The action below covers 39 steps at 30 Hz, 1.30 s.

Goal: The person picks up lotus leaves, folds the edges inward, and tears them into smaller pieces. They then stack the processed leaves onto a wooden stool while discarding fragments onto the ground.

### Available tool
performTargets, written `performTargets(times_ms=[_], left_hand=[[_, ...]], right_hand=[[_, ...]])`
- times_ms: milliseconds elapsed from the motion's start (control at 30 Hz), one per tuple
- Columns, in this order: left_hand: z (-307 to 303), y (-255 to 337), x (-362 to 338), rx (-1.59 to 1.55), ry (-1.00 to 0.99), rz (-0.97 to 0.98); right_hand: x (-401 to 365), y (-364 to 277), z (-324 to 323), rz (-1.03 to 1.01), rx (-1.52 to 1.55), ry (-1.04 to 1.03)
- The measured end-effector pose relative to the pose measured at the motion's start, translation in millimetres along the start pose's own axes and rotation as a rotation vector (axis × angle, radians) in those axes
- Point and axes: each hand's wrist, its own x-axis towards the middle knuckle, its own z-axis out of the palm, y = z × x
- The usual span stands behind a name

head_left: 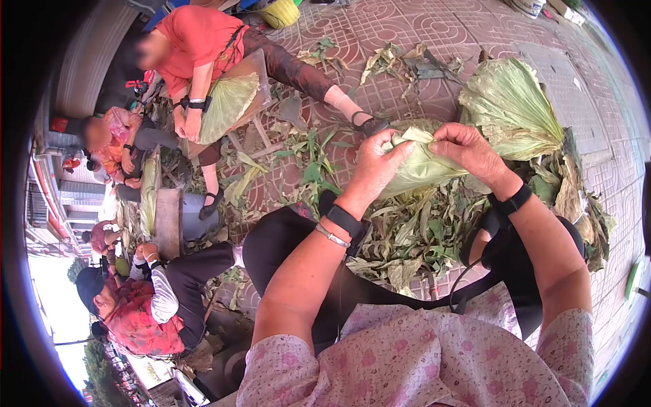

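Out in front of my lap, both hands are on a large, limp, pale green leaf (427, 166). My left hand (380, 166) pinches its left part, with the thumb on top and a folded flap showing beside it. My right hand (469, 150) grips the upper edge between thumb and fingers, a short way to the right. The leaf's body sags below and between the hands. Just beyond my right hand lies a fan-shaped bundle of similar leaves (512, 102), gathered at its right end. Loose leaf scraps (413, 237) are heaped under the held leaf.
A person in a red top (203, 41) sits across from me with a fan of leaves (230, 105). More people sit at left, one in a dark cap (91, 288). A wooden board (168, 220) stands between them. Leaf litter (410, 64) covers parts of the red paving.
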Motion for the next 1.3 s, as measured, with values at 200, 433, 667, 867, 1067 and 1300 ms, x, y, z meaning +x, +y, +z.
performTargets(times_ms=[200,433,667,867,1067,1300], left_hand=[[6.9,2.4,-2.1,-0.003,0.011,0.038],[-2.3,-7.3,0.4,0.096,-0.012,-0.010],[1.4,6.7,-3.8,-0.054,-0.079,-0.028],[-25.3,6.8,1.6,0.009,-0.208,-0.153],[-18.8,0.3,3.5,-0.157,-0.112,-0.026],[-20.8,6.5,-1.8,-0.139,-0.171,-0.178]], right_hand=[[-2.6,2.4,5.8,0.013,0.260,0.104],[-6.1,-10.3,14.8,0.047,0.325,0.100],[8.1,-2.8,5.8,0.005,0.337,0.172],[26.0,-1.9,-37.5,0.022,0.538,0.411],[8.4,-32.0,-18.0,-0.049,0.217,0.080],[1.0,-27.7,-10.0,0.127,0.098,0.028]])
